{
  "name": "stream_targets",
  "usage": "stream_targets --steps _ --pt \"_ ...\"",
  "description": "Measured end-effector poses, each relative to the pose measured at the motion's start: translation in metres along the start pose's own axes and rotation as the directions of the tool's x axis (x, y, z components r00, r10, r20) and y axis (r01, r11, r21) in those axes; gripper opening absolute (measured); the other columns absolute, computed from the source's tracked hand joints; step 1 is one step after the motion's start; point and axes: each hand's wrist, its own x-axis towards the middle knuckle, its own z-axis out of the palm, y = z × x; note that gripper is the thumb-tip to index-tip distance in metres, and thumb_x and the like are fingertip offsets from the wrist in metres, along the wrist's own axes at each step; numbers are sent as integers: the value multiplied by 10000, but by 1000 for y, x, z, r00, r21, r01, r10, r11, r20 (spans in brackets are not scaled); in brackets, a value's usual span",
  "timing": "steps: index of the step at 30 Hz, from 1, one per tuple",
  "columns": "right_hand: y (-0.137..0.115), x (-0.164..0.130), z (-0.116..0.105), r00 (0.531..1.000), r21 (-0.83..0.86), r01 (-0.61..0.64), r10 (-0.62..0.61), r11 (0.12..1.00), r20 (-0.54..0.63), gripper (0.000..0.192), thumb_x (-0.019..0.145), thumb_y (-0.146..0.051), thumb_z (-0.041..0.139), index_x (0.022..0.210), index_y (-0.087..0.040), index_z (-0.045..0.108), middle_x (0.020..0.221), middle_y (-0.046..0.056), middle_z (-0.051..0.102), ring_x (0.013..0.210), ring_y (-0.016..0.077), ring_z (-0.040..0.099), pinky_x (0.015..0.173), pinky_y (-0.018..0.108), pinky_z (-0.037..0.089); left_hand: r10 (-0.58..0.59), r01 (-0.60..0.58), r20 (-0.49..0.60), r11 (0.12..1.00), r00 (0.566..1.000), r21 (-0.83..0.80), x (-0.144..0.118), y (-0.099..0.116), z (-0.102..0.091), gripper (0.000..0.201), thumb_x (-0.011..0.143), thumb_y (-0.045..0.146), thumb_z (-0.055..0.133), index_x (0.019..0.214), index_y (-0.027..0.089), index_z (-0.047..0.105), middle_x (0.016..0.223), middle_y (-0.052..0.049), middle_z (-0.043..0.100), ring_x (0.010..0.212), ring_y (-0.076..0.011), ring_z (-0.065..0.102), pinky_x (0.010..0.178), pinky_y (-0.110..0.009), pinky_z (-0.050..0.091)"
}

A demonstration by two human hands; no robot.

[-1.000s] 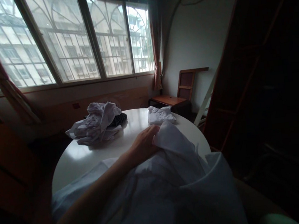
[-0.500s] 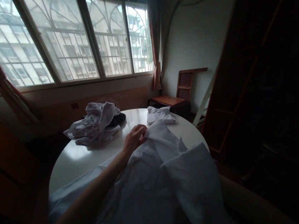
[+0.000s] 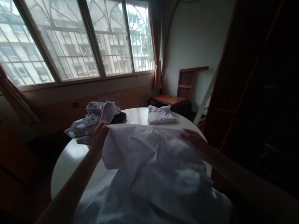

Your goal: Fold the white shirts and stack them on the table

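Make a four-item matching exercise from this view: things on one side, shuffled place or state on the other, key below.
Things
1. Round table
2. Loose white garment
3. Crumpled clothes pile
4. Folded white garment

Place or state
A. At the far left, a dark piece showing at its side
B. Spread between the left hand and the right hand
C. Lying flat at the far right
D. White and shiny, with a bright reflection

Pairs: 1-D, 2-B, 3-A, 4-C
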Motion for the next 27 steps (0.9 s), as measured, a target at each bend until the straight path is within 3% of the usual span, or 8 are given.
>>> stream_targets --steps 2,5,8,10,12,17,23,27 --pt "-9 -8 -10 1000 -61 -30 30 998 -3 314 630 -417 702 764 -170 561 654 -19 552 518 88 510 447 191 399 -92 79 94 987 991 140 -3 6 -23 294 597 402 646 607 192 440 509 61 380 443 -64 343 400 -168 266" --pt "-31 -20 -24 957 -297 -109 181 949 227 396 547 -414 747 790 -156 571 654 -30 558 547 91 525 456 172 398 -301 175 290 905 908 389 -9 18 -42 328 555 416 655 792 203 577 568 34 497 494 -101 443 426 -185 324" --pt "-48 -30 -31 741 -551 -134 453 824 496 513 481 -387 778 900 -143 610 783 -9 615 691 134 578 556 193 458 -406 127 369 798 836 589 -12 31 -49 357 550 445 645 804 195 626 612 5 566 550 -136 501 473 -216 377" --pt "-49 -35 -32 579 -649 -134 590 749 562 566 466 -402 778 943 -139 626 843 3 635 758 164 594 632 234 487 -381 46 332 714 863 699 -11 36 -53 296 544 451 649 671 184 624 600 0 573 577 -146 513 512 -233 398" --pt "-47 -39 -34 499 -698 -134 656 703 566 571 454 -415 781 933 -137 644 847 9 646 774 184 602 663 266 497 -282 -28 262 630 923 776 -7 39 -56 276 552 448 647 596 179 605 582 2 564 595 -148 514 544 -240 402" --pt "-48 -45 -44 652 -654 -63 527 754 545 470 471 -431 779 838 -156 679 878 37 654 843 219 602 705 289 495 61 -111 92 540 994 834 11 48 -61 265 591 410 608 660 154 613 649 21 579 657 -125 498 614 -224 391" --pt "-58 -46 -53 663 -503 -8 381 864 645 567 510 -401 766 989 -123 642 926 69 653 904 233 602 796 334 474 180 -38 -55 478 982 878 24 62 -61 258 666 380 568 754 140 606 703 53 588 679 -83 492 661 -191 390" --pt "-73 -45 -73 793 -550 -47 366 834 488 592 526 -357 752 1067 -166 607 962 67 651 915 223 603 754 300 493 243 -81 -51 504 969 860 25 63 -71 309 723 428 522 794 136 592 737 36 614 701 -83 509 641 -179 402"
